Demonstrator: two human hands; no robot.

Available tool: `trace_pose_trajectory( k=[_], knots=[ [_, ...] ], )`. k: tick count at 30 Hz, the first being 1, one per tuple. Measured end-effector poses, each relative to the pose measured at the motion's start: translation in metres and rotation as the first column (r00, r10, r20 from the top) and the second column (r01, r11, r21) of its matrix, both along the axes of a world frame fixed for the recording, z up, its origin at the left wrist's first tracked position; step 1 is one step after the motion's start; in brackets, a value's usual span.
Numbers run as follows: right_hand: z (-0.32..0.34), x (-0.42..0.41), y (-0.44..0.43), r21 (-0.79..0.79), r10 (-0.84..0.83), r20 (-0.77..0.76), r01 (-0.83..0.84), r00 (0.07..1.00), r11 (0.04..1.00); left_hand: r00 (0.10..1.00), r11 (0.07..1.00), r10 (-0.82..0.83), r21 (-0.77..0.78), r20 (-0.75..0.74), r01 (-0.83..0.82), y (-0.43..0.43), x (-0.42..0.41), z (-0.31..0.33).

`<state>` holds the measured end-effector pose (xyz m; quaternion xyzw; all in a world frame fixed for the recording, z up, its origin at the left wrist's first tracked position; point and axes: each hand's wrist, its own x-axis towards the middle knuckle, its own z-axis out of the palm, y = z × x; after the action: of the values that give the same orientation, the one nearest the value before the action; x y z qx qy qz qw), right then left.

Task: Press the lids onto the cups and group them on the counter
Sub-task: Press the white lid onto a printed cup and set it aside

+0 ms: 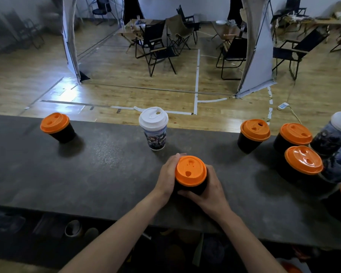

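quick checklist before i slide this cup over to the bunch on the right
1. Orange lid seated on the held cup: looks level; ok on the visible side.
2. Grip: left hand and right hand both wrap the cup; ok.
3. Path rightward: bare counter up to the nearest grouped cup; ok.
4. Cup's fill or weight: cannot tell.
5. Everything grouped: white-lidded cup and far-left cup stand apart; not ok.
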<state>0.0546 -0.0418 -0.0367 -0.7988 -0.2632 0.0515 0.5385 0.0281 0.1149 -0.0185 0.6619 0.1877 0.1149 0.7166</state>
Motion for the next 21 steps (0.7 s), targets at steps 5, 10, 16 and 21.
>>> trace_pose_trajectory(
  k=[5,10,16,21],
  knots=[
    [-0.002,0.001,-0.003,0.013,0.009,0.017,-0.009,1.0,1.0,1.0,0.996,-0.018,0.088,0.018,0.016,-0.008,-0.004,-0.004],
    [-0.003,-0.002,-0.001,0.024,0.034,0.004,-0.035,0.999,0.999,0.998,0.997,0.002,0.077,0.055,-0.006,-0.011,-0.011,-0.014],
    [-0.001,-0.001,0.0,0.048,-0.025,0.006,0.024,1.0,0.999,0.998,0.997,0.037,0.07,0.054,-0.041,-0.01,-0.007,-0.013],
    [0.0,-0.002,-0.001,0.017,0.007,0.0,-0.006,1.0,1.0,0.999,0.999,-0.013,0.032,0.041,0.011,-0.006,0.001,-0.001]
  ],
)
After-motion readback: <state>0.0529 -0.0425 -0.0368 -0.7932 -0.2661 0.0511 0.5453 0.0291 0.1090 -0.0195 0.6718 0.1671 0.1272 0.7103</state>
